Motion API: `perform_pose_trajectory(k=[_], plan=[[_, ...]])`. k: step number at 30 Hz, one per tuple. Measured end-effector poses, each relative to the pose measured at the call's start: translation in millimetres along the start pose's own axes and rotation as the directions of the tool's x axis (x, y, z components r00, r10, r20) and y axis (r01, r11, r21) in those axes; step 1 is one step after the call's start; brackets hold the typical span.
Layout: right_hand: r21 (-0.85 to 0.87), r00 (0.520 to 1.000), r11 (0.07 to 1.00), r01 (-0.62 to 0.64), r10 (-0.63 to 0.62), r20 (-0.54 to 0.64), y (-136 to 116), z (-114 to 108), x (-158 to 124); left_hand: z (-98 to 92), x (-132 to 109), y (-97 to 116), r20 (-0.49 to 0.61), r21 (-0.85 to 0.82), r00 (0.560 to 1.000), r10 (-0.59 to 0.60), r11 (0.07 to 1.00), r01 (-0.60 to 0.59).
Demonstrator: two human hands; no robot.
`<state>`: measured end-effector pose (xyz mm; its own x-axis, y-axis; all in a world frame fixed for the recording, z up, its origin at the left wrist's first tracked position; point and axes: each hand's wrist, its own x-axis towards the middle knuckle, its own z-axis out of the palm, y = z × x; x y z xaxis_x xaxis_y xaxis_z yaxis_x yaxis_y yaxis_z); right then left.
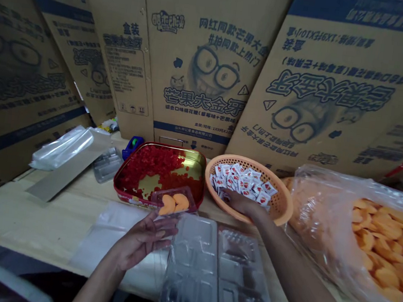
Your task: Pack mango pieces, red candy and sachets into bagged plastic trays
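The left hand point(142, 242) was half open, palm turned up and fingers loosely curled, its fingertips at the near edge of a small clear plastic tray point(175, 204). The hand seemed to bear the tray up, though I could not tell whether it had a firm hold. Two orange dried mango pieces point(173, 203) lay in the tray, which sat tilted just over the near rim of a red tin tray point(124, 185) heaped with diced red fruit point(150, 162).

The right hand point(244, 204) reached far and to the right, its fingers dipped among white and red sachets point(241, 183) in an orange plastic basket point(282, 207). The fingers were partly hidden, so I could not tell whether they had closed on any sachet.

Two clear blister trays point(219, 275) lay side by side on the counter point(31, 218), just to the right of the left hand and nearer to it than to the right hand. Their long axes ran near to far. A sheet of clear film point(113, 243) lay under the left wrist.

A clear bag of mango pieces point(384, 242) lay far right, beside the basket. Folded plastic sheets point(62, 148) lay far left, and printed cardboard cartons point(205, 58) stood along the far side.
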<state>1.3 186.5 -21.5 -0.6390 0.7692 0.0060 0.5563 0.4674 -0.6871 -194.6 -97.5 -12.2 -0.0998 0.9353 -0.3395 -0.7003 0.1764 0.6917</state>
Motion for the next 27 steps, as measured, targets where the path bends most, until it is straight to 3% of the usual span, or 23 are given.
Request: perform_pose_trajectory(k=[4, 7, 12, 17, 20, 23, 27], plan=[[0.067, 0.989, 0.997, -0.033, 0.023, 0.143, 2.6, 9.1, 10.4, -17.1, 0.2, 9.1, -0.075, -0.021, 0.996, 0.039, 0.999, -0.040], [0.100, 0.979, 0.987, -0.124, 0.105, 0.176, 1.5, 3.4, 10.1, -25.2, 0.9, 14.8, -0.110, -0.015, 0.992, 0.058, 0.998, -0.060], [0.205, 0.965, 0.943, -0.262, 0.257, 0.053, -2.5, -21.2, 2.5, -32.2, 3.4, 19.7, -0.111, -0.008, 0.993, 0.049, 0.999, -0.051], [0.358, 0.955, 0.898, -0.256, 0.292, -0.051, -32.3, -29.8, -4.2, -39.7, 11.1, 14.9, -0.060, -0.069, 0.996, 0.068, 0.995, -0.073], [0.578, 0.967, 0.799, -0.166, 0.247, -0.063, -70.5, -9.9, -9.2, -40.3, 13.5, 9.6, -0.025, -0.104, 0.995, 0.096, 0.990, -0.098], [0.720, 0.985, 0.678, -0.148, 0.164, 0.049, -114.6, 30.0, -19.8, -36.8, 13.2, 5.7, -0.034, -0.131, 0.992, 0.121, 0.983, -0.125], [0.691, 0.988, 0.707, -0.150, 0.073, 0.139, -157.5, 90.7, -36.0, -31.8, 12.5, 2.7, -0.048, -0.170, 0.987, 0.153, 0.973, -0.159]])
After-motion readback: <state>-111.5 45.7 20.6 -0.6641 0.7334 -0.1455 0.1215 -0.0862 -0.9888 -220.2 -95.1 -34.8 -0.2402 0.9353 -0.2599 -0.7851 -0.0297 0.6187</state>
